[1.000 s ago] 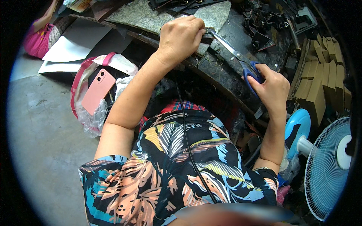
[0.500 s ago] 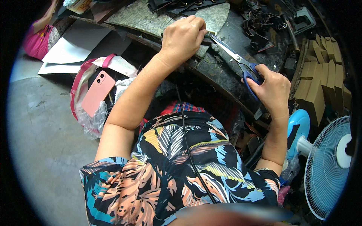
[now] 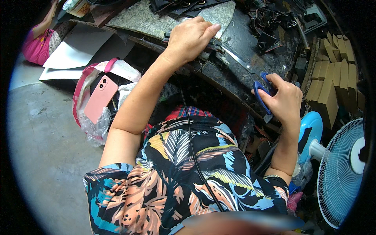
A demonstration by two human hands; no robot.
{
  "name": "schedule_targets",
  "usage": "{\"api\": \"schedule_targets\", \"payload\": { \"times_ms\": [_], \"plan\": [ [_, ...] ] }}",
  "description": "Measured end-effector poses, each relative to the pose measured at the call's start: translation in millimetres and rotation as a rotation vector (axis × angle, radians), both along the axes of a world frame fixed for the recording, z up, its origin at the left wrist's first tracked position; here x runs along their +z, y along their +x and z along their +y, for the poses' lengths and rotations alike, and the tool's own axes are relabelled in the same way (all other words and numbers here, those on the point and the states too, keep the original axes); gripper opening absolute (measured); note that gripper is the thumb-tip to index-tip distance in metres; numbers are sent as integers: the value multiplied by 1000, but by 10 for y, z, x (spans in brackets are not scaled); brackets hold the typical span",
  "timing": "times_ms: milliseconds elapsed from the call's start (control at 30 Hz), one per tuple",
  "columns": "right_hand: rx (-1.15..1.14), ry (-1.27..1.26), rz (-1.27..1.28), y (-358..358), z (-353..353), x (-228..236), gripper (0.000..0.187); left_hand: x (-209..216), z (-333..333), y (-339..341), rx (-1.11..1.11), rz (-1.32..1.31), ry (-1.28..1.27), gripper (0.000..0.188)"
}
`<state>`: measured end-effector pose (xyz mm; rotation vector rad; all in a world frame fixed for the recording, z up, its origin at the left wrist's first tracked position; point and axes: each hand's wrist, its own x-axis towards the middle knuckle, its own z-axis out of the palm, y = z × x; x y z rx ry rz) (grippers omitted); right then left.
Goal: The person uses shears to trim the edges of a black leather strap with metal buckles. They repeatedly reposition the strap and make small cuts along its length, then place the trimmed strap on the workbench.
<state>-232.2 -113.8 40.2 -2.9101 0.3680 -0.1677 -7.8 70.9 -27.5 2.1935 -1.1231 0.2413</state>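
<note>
My right hand (image 3: 285, 98) grips a pair of scissors (image 3: 239, 59) by its blue handles, thumb and fingers in the loops. Its metal blades point up and left, with their tips beside my left hand. My left hand (image 3: 192, 39) is closed over the near edge of the workbench, thumb toward the scissor tips. Out from under it on both sides show ends of a dark strip-like piece (image 3: 214, 46); the palm and fingers hide the rest.
On the workbench (image 3: 137, 18) lie black pieces with metal eyelets (image 3: 184, 5) and dark scraps (image 3: 268, 29). Cardboard boxes (image 3: 327, 90) and a blue fan (image 3: 341, 172) stand right. A pink phone (image 3: 101, 100) rests on a bag at left. Another person's pink garment (image 3: 38, 47) shows far left.
My left hand has turned slightly, its thumb lifting away from the blade tips, and more of the dark strip shows. The scissors have shifted slightly downward, with their blades closer together.
</note>
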Motion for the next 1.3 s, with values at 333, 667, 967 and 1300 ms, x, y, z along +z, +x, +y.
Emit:
{"api": "schedule_targets", "payload": {
  "times_ms": [333,667,967,1300],
  "plan": [
    [36,-23,-52,42,87,-131,34,-22,-39,-14,25,135,-3,18],
    [-22,-33,-67,141,183,-195,37,-22,1,66,12,334,-194,20],
    [37,-143,-85,188,244,-344,33,-64,6,75,24,289,-230,20],
    [-147,864,-185,186,-105,-667,17,136,404,-80,-185,-149,92,30]
  ]
}}
